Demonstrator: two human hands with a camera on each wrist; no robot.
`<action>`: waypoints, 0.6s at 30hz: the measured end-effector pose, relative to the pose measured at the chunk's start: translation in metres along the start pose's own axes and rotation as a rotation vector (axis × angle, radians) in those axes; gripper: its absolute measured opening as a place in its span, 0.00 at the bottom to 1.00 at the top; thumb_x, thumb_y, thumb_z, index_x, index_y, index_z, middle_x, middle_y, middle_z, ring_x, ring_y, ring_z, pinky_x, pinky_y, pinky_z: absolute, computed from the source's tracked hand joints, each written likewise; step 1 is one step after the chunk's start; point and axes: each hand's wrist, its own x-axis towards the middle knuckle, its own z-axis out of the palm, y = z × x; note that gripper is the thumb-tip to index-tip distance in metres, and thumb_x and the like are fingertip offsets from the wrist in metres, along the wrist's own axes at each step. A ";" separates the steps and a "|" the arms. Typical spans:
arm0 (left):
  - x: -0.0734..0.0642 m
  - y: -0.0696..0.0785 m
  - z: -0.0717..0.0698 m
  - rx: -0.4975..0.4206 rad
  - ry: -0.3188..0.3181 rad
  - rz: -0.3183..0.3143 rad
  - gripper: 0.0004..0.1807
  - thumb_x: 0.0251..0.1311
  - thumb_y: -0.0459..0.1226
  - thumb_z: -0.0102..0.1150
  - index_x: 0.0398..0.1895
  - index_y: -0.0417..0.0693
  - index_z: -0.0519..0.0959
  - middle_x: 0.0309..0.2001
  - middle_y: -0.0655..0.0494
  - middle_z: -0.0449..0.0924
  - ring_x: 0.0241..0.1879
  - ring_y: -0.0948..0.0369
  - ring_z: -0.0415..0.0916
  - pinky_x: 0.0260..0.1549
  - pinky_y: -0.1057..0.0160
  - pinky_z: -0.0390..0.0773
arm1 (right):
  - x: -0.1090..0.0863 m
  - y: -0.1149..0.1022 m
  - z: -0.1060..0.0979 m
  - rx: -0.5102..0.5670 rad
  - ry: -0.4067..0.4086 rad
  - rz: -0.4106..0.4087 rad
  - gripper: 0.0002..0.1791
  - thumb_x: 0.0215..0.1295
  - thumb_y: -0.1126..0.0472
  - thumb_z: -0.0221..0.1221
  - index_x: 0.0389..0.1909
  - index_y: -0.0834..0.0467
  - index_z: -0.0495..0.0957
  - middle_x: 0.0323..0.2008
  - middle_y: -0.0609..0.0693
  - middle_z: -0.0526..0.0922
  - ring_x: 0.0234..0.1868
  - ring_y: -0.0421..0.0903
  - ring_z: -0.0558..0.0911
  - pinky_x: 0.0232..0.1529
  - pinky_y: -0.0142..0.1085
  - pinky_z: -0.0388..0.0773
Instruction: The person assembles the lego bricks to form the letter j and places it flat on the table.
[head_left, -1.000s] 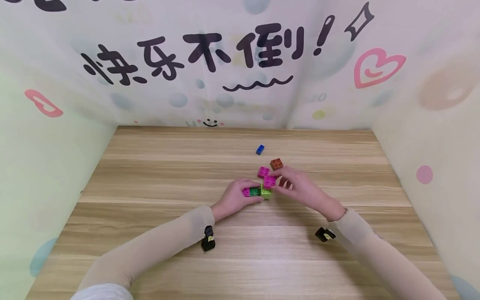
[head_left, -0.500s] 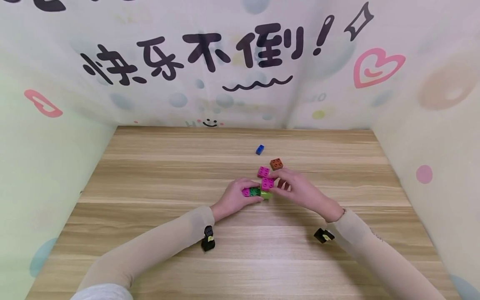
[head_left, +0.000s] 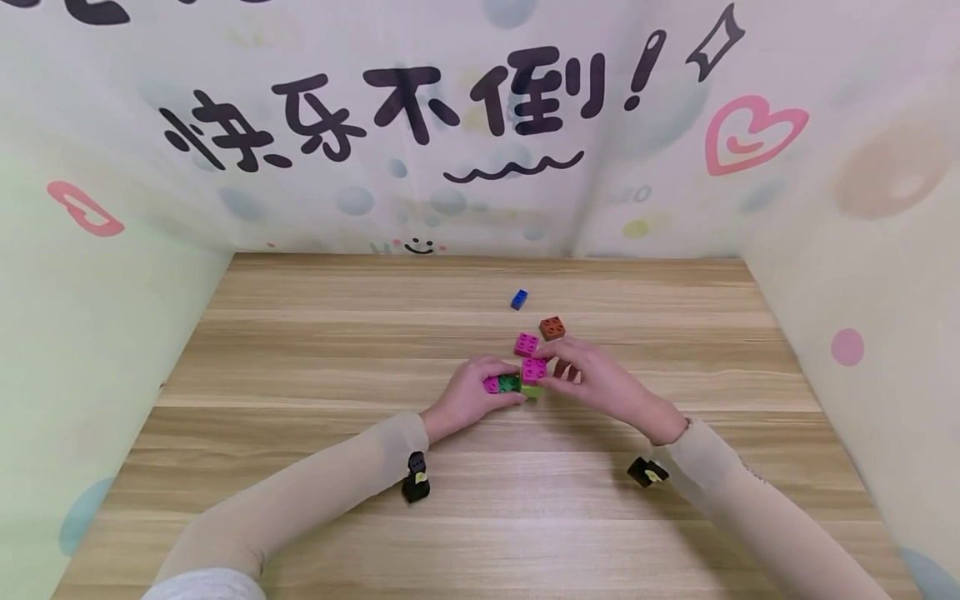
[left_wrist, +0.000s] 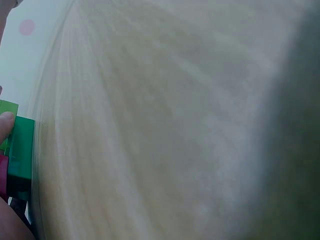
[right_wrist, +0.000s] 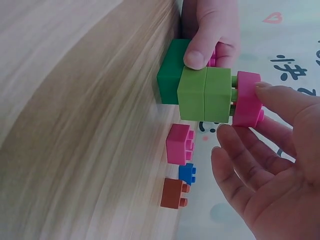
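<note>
My left hand (head_left: 472, 389) grips a small build of toy building bricks on the table, its thumb and fingers along either side. The build has a pink brick (head_left: 492, 385), a dark green brick (right_wrist: 170, 75) and two stacked light green bricks (right_wrist: 205, 95). Between thumb and fingertips, my right hand (head_left: 603, 379) pinches another pink brick (head_left: 534, 369) right over the light green stack. In the right wrist view, light green studs still show in a narrow gap beneath this pink brick. The left wrist view catches only the dark green brick (left_wrist: 21, 155) and part of its neighbours.
Just beyond the hands lie a loose pink brick (head_left: 527, 343) and a brown brick (head_left: 552, 327). Farther back is a small blue brick (head_left: 520, 299). A printed backdrop (head_left: 480, 200) rises at the rear edge of the wooden table (head_left: 337, 333).
My right hand has shifted slightly left and toward me, bringing its pink brick from the far edge of the light green stack to directly over it. My left hand stays put.
</note>
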 end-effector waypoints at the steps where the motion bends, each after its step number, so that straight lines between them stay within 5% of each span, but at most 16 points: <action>1: 0.000 0.000 0.000 0.002 -0.001 0.001 0.27 0.59 0.45 0.76 0.60 0.46 0.84 0.59 0.49 0.83 0.59 0.50 0.78 0.61 0.49 0.75 | 0.000 0.000 0.000 0.001 -0.002 0.000 0.19 0.69 0.61 0.69 0.58 0.60 0.81 0.49 0.52 0.85 0.39 0.44 0.84 0.37 0.33 0.84; 18: 0.002 -0.003 0.002 -0.008 0.018 0.022 0.26 0.58 0.44 0.78 0.59 0.45 0.85 0.57 0.49 0.85 0.59 0.51 0.79 0.62 0.50 0.76 | -0.002 0.000 0.002 0.020 0.000 -0.008 0.21 0.68 0.62 0.69 0.60 0.59 0.81 0.51 0.53 0.85 0.40 0.44 0.84 0.38 0.36 0.86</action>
